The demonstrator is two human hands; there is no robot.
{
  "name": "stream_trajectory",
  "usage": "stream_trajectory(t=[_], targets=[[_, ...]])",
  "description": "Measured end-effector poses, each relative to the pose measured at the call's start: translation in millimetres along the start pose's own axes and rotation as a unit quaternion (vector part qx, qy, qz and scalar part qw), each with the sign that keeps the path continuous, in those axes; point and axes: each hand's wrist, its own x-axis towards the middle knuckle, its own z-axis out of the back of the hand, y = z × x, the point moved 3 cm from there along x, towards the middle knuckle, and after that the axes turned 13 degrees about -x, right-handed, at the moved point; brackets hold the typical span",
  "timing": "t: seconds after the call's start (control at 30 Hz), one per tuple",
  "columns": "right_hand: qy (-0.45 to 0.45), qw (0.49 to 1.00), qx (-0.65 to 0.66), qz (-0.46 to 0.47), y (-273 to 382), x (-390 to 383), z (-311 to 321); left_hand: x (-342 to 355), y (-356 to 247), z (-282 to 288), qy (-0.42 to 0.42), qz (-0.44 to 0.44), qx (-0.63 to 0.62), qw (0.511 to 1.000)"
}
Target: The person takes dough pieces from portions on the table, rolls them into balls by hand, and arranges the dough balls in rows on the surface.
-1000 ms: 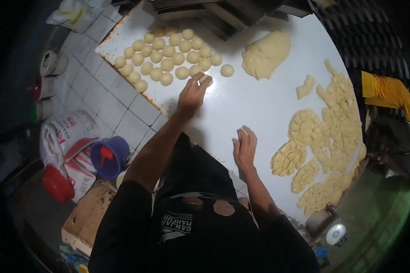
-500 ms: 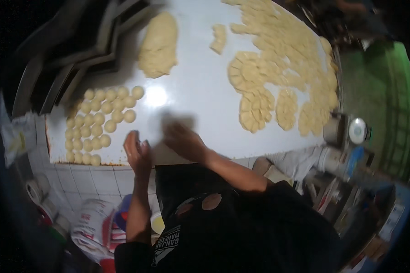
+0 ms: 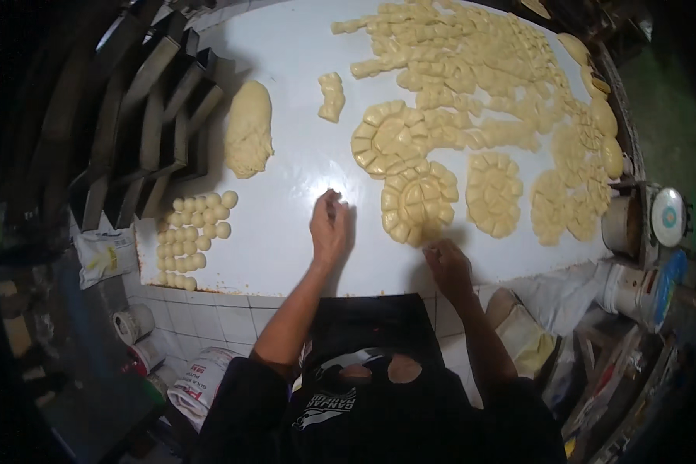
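My left hand (image 3: 329, 226) rests over the white tabletop with fingers loosely bent and apart, holding nothing I can see. My right hand (image 3: 446, 264) is curled at the lower rim of a segmented dough round (image 3: 417, 199); what its fingertips hold, if anything, is hidden. Above that lies another cut round (image 3: 389, 139), and a paler one (image 3: 493, 193) is to the right. Rows of small dough balls (image 3: 192, 240) sit at the table's left front. A large dough lump (image 3: 247, 127) and a short twisted piece (image 3: 331, 97) lie behind my left hand.
Stacked dark metal pans (image 3: 143, 116) crowd the left side. Spread dough pieces (image 3: 456, 62) cover much of the back and right of the white table (image 3: 294, 263). A metal pot (image 3: 620, 224), white sacks (image 3: 199, 387) and buckets (image 3: 134, 325) surround it.
The view has swung right. My left hand, earlier gripping a dough ball, now has none visible. My right hand has moved from open tabletop to the segmented round, its fingers more curled.
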Motion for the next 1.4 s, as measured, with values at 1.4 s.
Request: stream_trajectory(t=[1.4], targets=[[-0.163,0.727,0.648,-0.158,-26,1,13,-82,16,223,0.108,-0.129,0.282,0.944]])
